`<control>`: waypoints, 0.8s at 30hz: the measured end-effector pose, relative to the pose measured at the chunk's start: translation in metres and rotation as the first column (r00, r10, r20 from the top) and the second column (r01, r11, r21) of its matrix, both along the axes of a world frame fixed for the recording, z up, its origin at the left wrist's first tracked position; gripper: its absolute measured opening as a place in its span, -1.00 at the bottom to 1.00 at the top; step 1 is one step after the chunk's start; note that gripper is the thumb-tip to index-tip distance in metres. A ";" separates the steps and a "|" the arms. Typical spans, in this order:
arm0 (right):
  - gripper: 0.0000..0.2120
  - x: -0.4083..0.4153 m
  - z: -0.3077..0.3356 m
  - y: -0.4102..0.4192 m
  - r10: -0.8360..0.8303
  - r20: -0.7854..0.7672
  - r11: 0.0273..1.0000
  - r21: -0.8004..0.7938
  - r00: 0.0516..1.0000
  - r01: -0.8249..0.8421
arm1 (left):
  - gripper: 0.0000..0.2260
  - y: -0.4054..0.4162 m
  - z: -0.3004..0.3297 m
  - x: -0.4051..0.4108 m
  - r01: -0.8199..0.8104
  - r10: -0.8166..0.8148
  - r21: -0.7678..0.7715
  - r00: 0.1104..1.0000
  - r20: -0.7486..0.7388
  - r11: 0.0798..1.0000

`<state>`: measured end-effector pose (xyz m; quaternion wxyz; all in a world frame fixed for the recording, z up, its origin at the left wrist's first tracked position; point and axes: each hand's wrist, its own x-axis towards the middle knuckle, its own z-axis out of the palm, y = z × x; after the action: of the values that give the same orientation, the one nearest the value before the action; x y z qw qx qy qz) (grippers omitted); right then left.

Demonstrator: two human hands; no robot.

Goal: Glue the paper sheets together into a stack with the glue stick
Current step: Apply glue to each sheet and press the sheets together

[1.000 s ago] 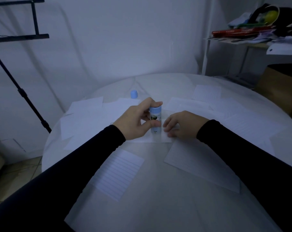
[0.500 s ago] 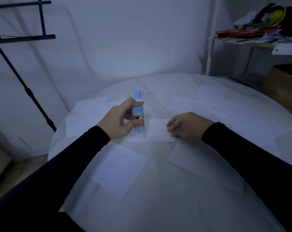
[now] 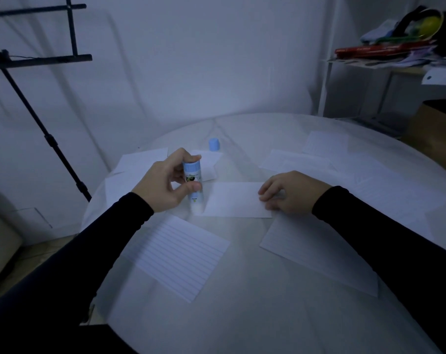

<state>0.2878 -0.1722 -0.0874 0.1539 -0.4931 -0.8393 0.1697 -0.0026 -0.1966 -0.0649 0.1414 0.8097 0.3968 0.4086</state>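
Note:
My left hand [image 3: 165, 185] grips an uncapped blue-and-white glue stick [image 3: 193, 187], held upright with its lower tip pressed on the left edge of a small white sheet [image 3: 234, 199] at the table's middle. My right hand [image 3: 289, 191] lies flat on that sheet's right end, fingers bent and pressing it down. The glue stick's blue cap [image 3: 214, 144] stands on the table behind. A lined sheet [image 3: 181, 254] lies near me on the left, another sheet [image 3: 316, 249] on the right.
Several more loose sheets lie at the back left [image 3: 140, 162] and back right [image 3: 326, 146] of the round white table [image 3: 242, 315]. A black stand [image 3: 37, 118] rises at the left. A cluttered shelf [image 3: 395, 54] and a cardboard box [image 3: 436, 129] stand at the right.
My left hand has slid the glue stick leftwards along the small sheet, from beside my right hand to the sheet's left edge. My right hand stays pressed on the sheet.

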 end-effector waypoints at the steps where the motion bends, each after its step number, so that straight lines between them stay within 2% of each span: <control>1: -0.83 0.000 0.001 0.000 0.003 0.004 1.000 0.002 1.000 -0.003 | -0.71 0.000 0.001 0.000 -0.004 0.004 0.002 1.000 0.018 1.000; 5: -0.80 -0.003 0.008 0.002 0.039 0.094 0.999 -0.018 0.995 -0.038 | -0.66 0.001 0.013 0.006 -0.020 0.010 0.038 0.971 0.238 0.999; 7: -0.76 -0.007 0.011 0.003 0.036 0.152 0.999 -0.021 0.988 -0.033 | -0.65 0.001 0.020 0.011 -0.026 0.006 0.065 0.958 0.287 0.998; 9: -0.70 -0.016 0.014 0.000 -0.045 0.183 0.998 0.052 0.982 0.036 | -0.64 0.001 0.022 0.016 -0.025 0.004 0.070 0.960 0.280 0.997; 12: -0.75 -0.039 0.018 -0.016 -0.177 0.180 0.961 0.243 0.968 0.131 | -0.63 0.004 0.018 0.022 -0.038 0.028 0.039 0.970 0.240 0.999; 13: -0.71 -0.047 0.017 -0.021 -0.207 0.195 0.948 0.280 0.959 0.148 | -0.63 0.005 0.017 0.023 -0.041 0.034 0.028 0.974 0.226 0.999; 17: -0.50 -0.068 0.003 -0.030 -0.258 0.382 0.956 0.231 0.888 0.179 | -0.62 0.007 0.013 0.028 -0.046 0.043 0.010 0.983 0.177 0.999; 20: -0.54 -0.065 0.002 -0.027 -0.198 0.398 0.969 0.215 0.896 0.118 | -0.62 0.008 0.013 0.029 -0.047 0.044 0.012 0.987 0.153 0.999; 24: -0.61 -0.050 0.012 -0.017 0.055 0.365 0.997 0.034 0.929 -0.073 | -0.62 0.008 0.013 0.028 -0.051 0.049 0.009 0.988 0.147 0.999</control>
<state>0.2381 -0.1897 -0.0759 0.0018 -0.4847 -0.8726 0.0606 0.0257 -0.1885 -0.0522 0.1546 0.7681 0.4027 0.4732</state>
